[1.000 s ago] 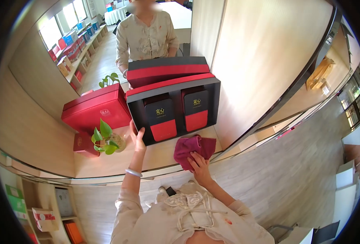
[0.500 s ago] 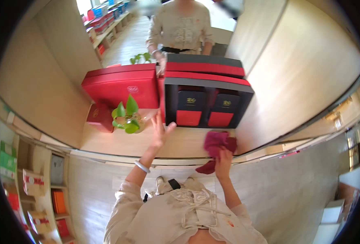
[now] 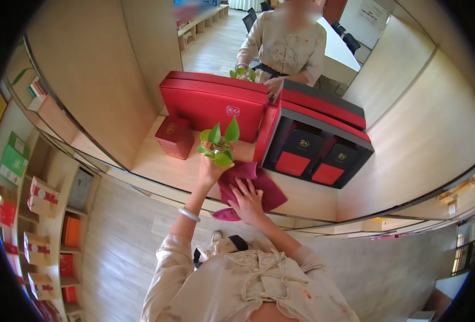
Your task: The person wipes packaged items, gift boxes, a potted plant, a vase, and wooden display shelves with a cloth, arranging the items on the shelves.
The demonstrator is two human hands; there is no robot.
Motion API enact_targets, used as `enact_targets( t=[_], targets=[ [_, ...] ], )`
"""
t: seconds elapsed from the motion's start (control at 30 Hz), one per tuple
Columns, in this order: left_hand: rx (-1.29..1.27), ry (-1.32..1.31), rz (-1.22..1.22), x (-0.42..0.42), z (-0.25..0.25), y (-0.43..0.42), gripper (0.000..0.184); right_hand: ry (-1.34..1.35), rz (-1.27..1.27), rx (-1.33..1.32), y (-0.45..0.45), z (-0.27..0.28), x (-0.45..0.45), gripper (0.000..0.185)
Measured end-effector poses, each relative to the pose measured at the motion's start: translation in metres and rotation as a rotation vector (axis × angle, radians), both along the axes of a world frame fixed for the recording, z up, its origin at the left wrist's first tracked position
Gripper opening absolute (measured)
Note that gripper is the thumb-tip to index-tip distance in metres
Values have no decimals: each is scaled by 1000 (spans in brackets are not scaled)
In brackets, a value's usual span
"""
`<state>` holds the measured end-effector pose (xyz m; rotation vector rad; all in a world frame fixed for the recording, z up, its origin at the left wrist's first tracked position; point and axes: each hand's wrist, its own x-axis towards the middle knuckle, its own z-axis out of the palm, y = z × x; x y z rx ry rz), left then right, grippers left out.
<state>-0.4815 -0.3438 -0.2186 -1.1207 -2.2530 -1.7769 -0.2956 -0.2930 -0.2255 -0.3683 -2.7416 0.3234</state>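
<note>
My left hand (image 3: 210,170) is wrapped round the vase of a small green plant (image 3: 219,144), whose leaves hide part of the fingers. Beside it, my right hand (image 3: 248,201) lies with fingers spread on a maroon cloth (image 3: 269,193) over the front of the wooden shelf (image 3: 157,170). Behind the plant stands a large red box (image 3: 210,104). A small red box (image 3: 174,138) is to its left. Right of the cloth, an open black and red case (image 3: 319,144) leans back, holding two black and red packs.
A mirror behind the boxes reflects a person (image 3: 291,43), a white table and chairs. Wooden panels (image 3: 420,134) close the shelf on both sides. Low shelves (image 3: 55,214) with several boxes stand at the far left.
My left hand has left the open case and taken hold of the plant's vase. My right hand and the cloth have moved left along the shelf, towards the plant. The view has shifted.
</note>
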Motion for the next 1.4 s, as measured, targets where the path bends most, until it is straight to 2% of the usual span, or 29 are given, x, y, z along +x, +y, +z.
enact_targets(
  t=[0.07, 0.17, 0.27, 0.37, 0.47, 0.53, 0.57, 0.67, 0.7, 0.77, 0.8, 0.83, 0.93, 1.0, 1.07, 1.13, 1.17, 1.27, 1.3, 1.33, 1.4],
  targets=[
    [-35, -48, -81, -6, -2, 5, 96, -35, 0, -3, -1, -6, -14, 54],
    [-181, 179, 105, -24, -31, 15, 96, -15, -22, 2, -5, -6, -22, 54],
    [-245, 137, 115, -9, -8, -6, 89, -15, -47, -1, -5, -3, -22, 55],
    [-93, 164, 67, -6, 3, -36, 88, -59, -88, 28, -3, -11, -31, 58],
    [4, 170, 48, -10, -11, -75, 82, -34, -97, -20, 10, -10, -59, 59],
    [-89, 81, 6, -14, -12, -109, 79, -62, -122, 4, 21, -17, -90, 59],
    [-88, -87, -22, -15, -15, -125, 78, -24, -127, 40, 25, -21, -108, 58],
    [-189, 28, 93, -4, 34, -158, 81, -113, -211, -74, 20, -8, -160, 57],
    [-233, -34, 146, 0, 45, -165, 75, -107, -209, -76, 12, -7, -169, 57],
    [-147, 24, 123, -5, 50, -172, 76, -144, -180, -90, -2, -6, -182, 55],
    [-64, 74, 96, -6, 50, -177, 77, -148, -186, -96, -9, -10, -177, 55],
    [-79, -22, 72, -9, 53, -179, 73, -101, -96, -43, -20, -16, -168, 54],
    [-49, -34, 26, -19, 46, -174, 73, 31, 144, -11, -48, -16, -116, 54],
    [-124, 32, 28, -26, 35, -166, 74, 82, 183, -27, -55, -10, -73, 55],
    [-194, 104, 24, -34, 16, -152, 76, 16, 113, -4, -50, 0, -30, 57],
    [-122, -108, -86, -41, -3, -134, 75, -39, -56, -10, -37, -1, 12, 54],
    [-102, 182, -71, -37, 10, -119, 75, -59, -163, 14, -28, -6, 33, 53],
    [-36, 209, -139, -24, 38, -83, 71, -44, -478, 119, 6, -22, 92, 47],
    [-40, 194, -194, -36, 8, -69, 70, -22, -574, 92, 19, -25, 109, 46],
    [-38, 194, -214, -36, 1, -59, 70, -1, -669, 65, 32, -27, 125, 45],
    [-136, 5, -270, -29, -6, -42, 70, 73, -817, 83, 56, -37, 154, 44]
  ],
)
